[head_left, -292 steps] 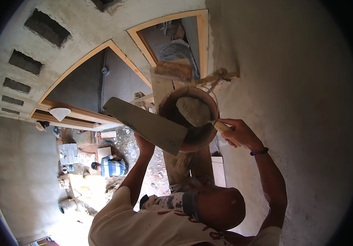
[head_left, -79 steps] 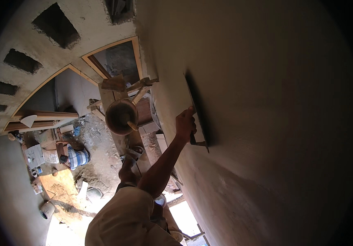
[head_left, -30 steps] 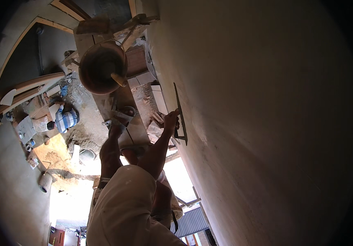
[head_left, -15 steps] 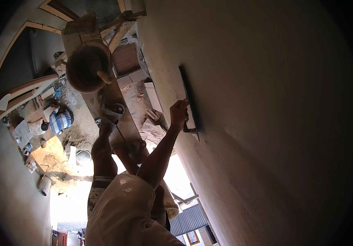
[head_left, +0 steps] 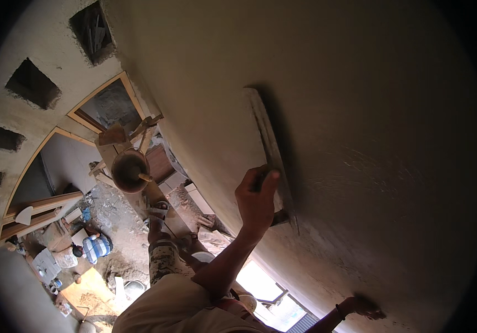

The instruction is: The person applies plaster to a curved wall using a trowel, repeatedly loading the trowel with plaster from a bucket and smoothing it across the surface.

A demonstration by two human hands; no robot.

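Observation:
My left hand [head_left: 256,198] is closed around the handle of a long plastering trowel [head_left: 266,133]. The blade stands nearly upright against the plastered wall [head_left: 371,111], tilted, with a dark shadow along its right edge. Low on the right, my right hand [head_left: 363,307], with a band at the wrist, is up against the same wall; its fingers look stretched out and hold nothing visible. To the left and below, a round bucket [head_left: 121,172] stands on the scaffold planks [head_left: 174,219]. A tool's light handle [head_left: 145,177] sticks out of it.
My feet are on the narrow planks, high above the littered floor [head_left: 116,208]. Down there, a person in a striped shirt [head_left: 97,248] bends forward beside another person. Wooden frames [head_left: 130,94] and square wall openings [head_left: 33,83] line the left.
The trowel and my left hand have shifted on the wall, and the blade's face shows more. My right hand has come into view. The view has swung, revealing wall openings at upper left.

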